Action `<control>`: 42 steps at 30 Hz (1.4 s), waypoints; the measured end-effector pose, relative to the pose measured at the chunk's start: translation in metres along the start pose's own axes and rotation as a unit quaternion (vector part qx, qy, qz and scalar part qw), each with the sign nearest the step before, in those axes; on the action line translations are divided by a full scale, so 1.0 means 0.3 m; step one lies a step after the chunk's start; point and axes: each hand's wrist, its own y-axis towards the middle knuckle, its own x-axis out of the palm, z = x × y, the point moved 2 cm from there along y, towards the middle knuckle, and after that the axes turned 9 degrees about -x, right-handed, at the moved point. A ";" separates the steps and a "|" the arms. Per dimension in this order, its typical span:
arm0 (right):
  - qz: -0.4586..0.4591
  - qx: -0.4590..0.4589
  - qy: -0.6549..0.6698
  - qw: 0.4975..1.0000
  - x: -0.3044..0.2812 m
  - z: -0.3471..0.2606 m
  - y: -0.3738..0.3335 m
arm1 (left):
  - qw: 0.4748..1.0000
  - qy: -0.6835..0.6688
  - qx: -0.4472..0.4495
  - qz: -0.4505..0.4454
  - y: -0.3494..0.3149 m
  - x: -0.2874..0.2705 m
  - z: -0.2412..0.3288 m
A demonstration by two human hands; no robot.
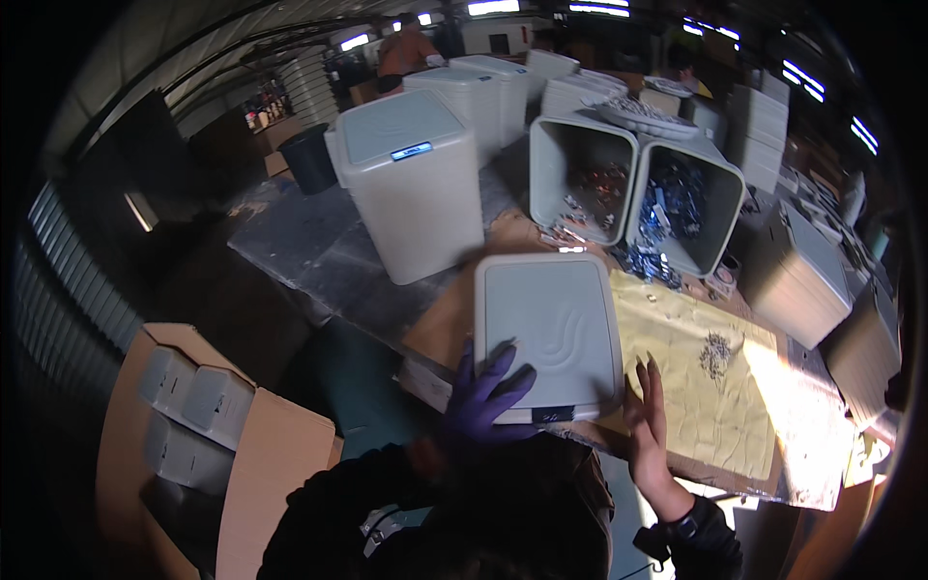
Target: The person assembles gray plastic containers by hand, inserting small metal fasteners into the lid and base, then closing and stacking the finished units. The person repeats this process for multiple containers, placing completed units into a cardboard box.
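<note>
In front of me on the table is a light grey rectangular bin lid point(551, 309) with a raised wavy emblem. A small dark label point(553, 415) marks its near edge; whether a bin body sits beneath it I cannot tell. My left hand point(483, 398), in a purple glove, lies with spread fingers over the lid's near left corner. My bare right hand point(650, 423) is upright along the lid's near right side, fingers stretched out. Yellow paper point(701, 406) to the right bears a small pile of metal pieces point(715, 356).
A tall lidded bin point(416, 208) stands behind on the left. Two bins on their sides hold copper-coloured pieces point(604, 188) and blue-wrapped pieces point(672, 208). An open cardboard box point(275, 464) with grey parts is at lower left. Stacked bins point(797, 275) line the right; a person point(406, 53) is far back.
</note>
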 end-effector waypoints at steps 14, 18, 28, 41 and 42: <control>-0.240 0.049 -0.143 0.959 0.263 0.056 0.479 | 0.963 0.003 -0.270 0.007 0.604 -0.441 -0.980; -0.184 0.126 -0.131 0.966 0.394 0.294 0.722 | 0.969 0.020 -0.246 -0.024 0.590 -0.435 -0.993; 0.083 0.251 -0.215 0.940 0.877 0.735 1.097 | 0.966 -0.001 -0.259 0.023 0.588 -0.405 -1.025; -0.233 0.114 -0.085 0.962 0.568 0.452 1.024 | 0.873 0.202 -0.444 0.007 1.074 0.067 -1.531; -0.257 0.117 -0.051 0.958 0.539 0.389 0.988 | 0.869 0.214 -0.446 0.002 1.095 0.085 -1.531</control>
